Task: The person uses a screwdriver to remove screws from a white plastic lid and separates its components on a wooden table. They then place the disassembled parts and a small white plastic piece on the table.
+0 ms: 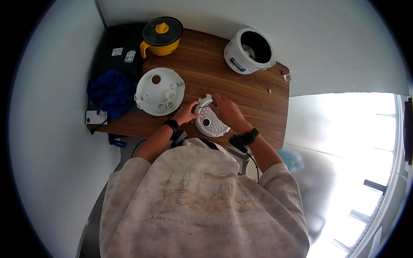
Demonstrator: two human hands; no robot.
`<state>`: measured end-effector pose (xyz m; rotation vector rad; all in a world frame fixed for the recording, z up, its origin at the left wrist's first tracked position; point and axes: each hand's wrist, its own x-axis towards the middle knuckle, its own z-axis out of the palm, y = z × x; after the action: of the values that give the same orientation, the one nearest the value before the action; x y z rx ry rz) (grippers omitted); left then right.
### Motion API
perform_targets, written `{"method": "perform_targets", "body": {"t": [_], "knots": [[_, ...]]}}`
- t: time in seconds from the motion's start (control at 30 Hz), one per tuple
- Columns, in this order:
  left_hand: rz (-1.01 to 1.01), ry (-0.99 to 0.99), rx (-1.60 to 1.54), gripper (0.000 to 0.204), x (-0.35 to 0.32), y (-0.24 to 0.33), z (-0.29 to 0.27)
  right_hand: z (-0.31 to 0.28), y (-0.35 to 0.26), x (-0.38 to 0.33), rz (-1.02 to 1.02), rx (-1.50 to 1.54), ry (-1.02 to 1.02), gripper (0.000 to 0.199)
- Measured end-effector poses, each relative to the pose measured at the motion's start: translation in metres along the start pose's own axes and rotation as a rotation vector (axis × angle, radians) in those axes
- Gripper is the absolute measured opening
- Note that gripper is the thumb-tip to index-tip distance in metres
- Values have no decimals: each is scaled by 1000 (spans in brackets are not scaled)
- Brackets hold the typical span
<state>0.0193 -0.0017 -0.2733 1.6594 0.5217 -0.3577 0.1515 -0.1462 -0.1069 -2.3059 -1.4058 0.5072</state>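
Observation:
A round silvery metal lid plate [218, 127] with rows of raised dimples and a dark round hole lies at the near edge of the table. My left hand [186, 114] grips its left rim, thumb and fingers closed at the edge. From the right, my right hand [229, 112] reaches over the plate, its fingers bent around the far rim; part of the plate is hidden under it. Left of my hands sits a white round rice cooker lid [155, 96], inner side up, with a round hole and small round fittings.
The white cooker body [235, 60], dark inside, stands at the back right. A yellow pot [165, 49] with a glass lid stands at the back left, near a black case [122, 41]. A blue cloth [111, 93] and a white device [95, 117] lie at the left edge.

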Motion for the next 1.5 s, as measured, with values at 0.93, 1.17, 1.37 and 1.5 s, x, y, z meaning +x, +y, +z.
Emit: {"method": "perform_targets", "body": {"t": [0.93,1.17,1.37,1.5], "knots": [[401,275,268,14,-1,35,-20,-17,11,-23,65,278,198,26],[329,237,482,13,32,54,-33,-27,35,-42,258,273,267,24],[327,230,577,11,78,50,-32,-31,59,-67,330,278,358,24],[407,359,761,8,102,38,-36,-30,70,-78,380,276,387,24]]}}
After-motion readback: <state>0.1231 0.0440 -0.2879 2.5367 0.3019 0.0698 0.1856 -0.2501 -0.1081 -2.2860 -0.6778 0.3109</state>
